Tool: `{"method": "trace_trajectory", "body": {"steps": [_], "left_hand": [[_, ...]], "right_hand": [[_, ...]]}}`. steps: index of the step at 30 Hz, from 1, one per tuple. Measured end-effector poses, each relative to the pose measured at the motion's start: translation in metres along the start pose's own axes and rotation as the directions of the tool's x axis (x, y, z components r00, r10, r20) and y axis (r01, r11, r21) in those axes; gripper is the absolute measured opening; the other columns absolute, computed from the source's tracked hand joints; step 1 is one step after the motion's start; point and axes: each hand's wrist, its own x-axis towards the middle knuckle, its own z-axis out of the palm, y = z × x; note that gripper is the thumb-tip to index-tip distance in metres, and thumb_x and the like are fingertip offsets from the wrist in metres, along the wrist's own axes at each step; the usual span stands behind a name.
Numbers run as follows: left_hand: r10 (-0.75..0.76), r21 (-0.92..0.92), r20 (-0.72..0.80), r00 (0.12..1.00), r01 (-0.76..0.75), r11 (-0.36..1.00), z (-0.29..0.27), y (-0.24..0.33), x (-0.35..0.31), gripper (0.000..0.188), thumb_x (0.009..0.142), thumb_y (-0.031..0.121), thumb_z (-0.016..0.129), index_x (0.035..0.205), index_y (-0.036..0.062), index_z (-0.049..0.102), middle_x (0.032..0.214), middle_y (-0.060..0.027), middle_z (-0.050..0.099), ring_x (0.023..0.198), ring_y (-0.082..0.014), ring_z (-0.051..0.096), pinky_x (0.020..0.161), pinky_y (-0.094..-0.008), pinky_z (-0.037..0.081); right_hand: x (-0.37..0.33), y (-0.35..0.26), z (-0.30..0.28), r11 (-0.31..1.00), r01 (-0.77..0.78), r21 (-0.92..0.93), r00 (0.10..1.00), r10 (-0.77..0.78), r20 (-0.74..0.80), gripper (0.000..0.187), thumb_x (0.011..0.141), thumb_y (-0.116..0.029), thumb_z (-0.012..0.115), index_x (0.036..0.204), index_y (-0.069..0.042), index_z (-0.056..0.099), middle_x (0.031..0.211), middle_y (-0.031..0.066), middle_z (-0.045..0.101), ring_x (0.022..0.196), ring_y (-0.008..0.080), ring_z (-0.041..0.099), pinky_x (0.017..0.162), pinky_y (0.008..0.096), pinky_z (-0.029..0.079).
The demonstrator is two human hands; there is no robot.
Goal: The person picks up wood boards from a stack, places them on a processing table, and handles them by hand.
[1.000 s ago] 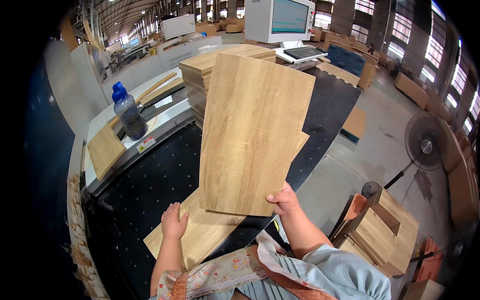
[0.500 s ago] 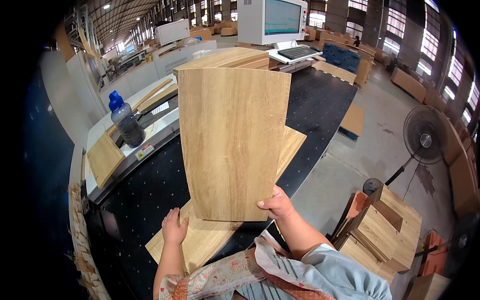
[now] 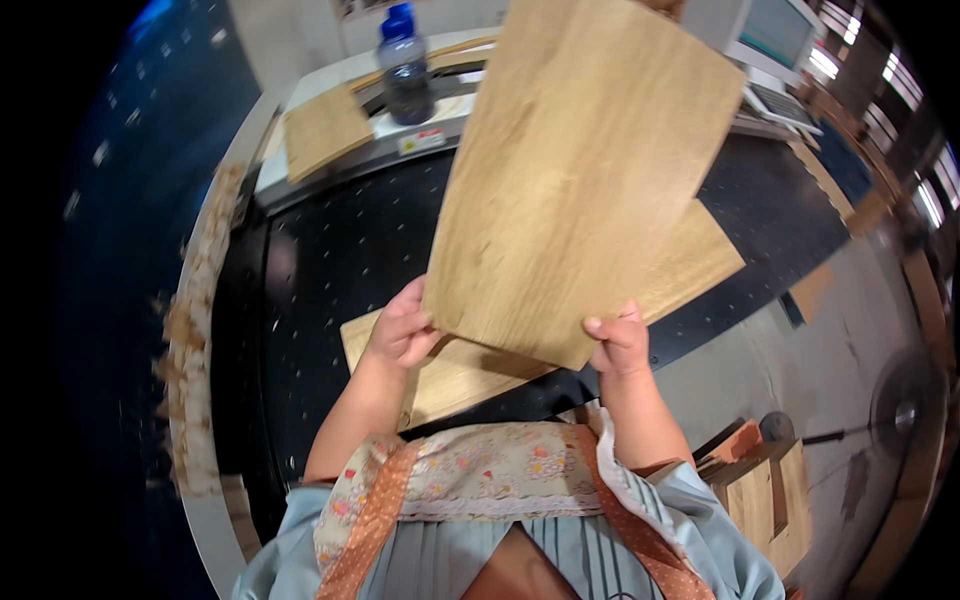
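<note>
A wood-grain board [image 3: 585, 190] is held up in front of me, tilted to the right at its top. My left hand [image 3: 404, 325] grips its lower left corner, fingers behind and thumb toward the front. At the lower right corner my right hand [image 3: 618, 340] pinches the edge, thumb on the near face. Beneath it another wood-grain board [image 3: 470, 380] lies slantwise on the black dotted table [image 3: 340, 240]; the raised board hides its middle.
Beyond the table's far edge stand a blue-capped bottle [image 3: 405, 75] and a small wooden panel [image 3: 325, 130] on a white ledge. At right are a monitor [image 3: 775, 35], a keyboard [image 3: 780, 105], a standing fan [image 3: 905, 410] and stacked wooden pieces [image 3: 770, 500].
My left hand has left the lower board and taken hold of the raised board's left corner. The raised board has tilted to the right, and my view has turned left and downward.
</note>
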Motion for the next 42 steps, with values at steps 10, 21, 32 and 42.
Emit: {"method": "trace_trajectory", "body": {"steps": [10, 21, 32, 42], "left_hand": [[0.018, 0.155, 0.023, 1.0, -0.021, 0.988, 0.002, 0.045, -0.024, 0.048, 0.086, 0.012, 0.054, 0.128, -0.006, 0.041, 0.125, -0.0168, 0.051, 0.115, -0.0241, 0.051, 0.098, -0.0374, 0.041], [0.035, -0.157, -0.062, 0.997, -0.044, 0.987, 0.024, 0.042, -0.021, 0.092, 0.083, 0.071, 0.031, 0.137, -0.0038, 0.027, 0.14, -0.0196, 0.034, 0.131, -0.0306, 0.032, 0.107, -0.0447, 0.026], [0.091, 0.251, -0.33, 0.939, -0.006, 0.968, -0.019, -0.018, -0.039, 0.058, 0.094, 0.045, 0.035, 0.135, 0.0043, 0.036, 0.136, -0.0171, 0.041, 0.123, -0.0318, 0.042, 0.103, -0.0469, 0.033], [0.354, -0.024, -0.413, 0.839, -0.399, 0.917, -0.001, -0.048, -0.026, 0.061, 0.086, 0.033, 0.057, 0.133, 0.0016, 0.033, 0.136, -0.0125, 0.039, 0.127, -0.0272, 0.035, 0.109, -0.043, 0.023]], "right_hand": [[0.044, -0.021, -0.026, 0.952, -0.132, 0.275, 0.981, 0.085, 0.177, 0.056, 0.077, -0.011, 0.057, 0.129, 0.003, 0.039, 0.125, 0.0195, 0.049, 0.114, 0.0368, 0.049, 0.098, 0.0493, 0.038], [0.032, 0.008, -0.033, 0.937, 0.006, 0.35, 0.999, 0.007, -0.036, 0.06, 0.071, -0.008, 0.055, 0.128, 0.004, 0.039, 0.127, 0.0193, 0.048, 0.117, 0.0369, 0.046, 0.1, 0.0492, 0.036], [0.035, 0.012, 0.054, 0.892, 0.066, 0.448, 0.898, 0.142, -0.416, 0.053, 0.078, -0.015, 0.053, 0.127, 0.001, 0.041, 0.132, 0.019, 0.044, 0.122, 0.0362, 0.039, 0.105, 0.0506, 0.028], [0.017, 0.104, 0.068, 0.751, -0.431, 0.501, 0.902, 0.382, 0.204, 0.031, 0.089, -0.007, 0.05, 0.115, 0.011, 0.046, 0.114, 0.0204, 0.055, 0.106, 0.0305, 0.055, 0.096, 0.0412, 0.043]]}}
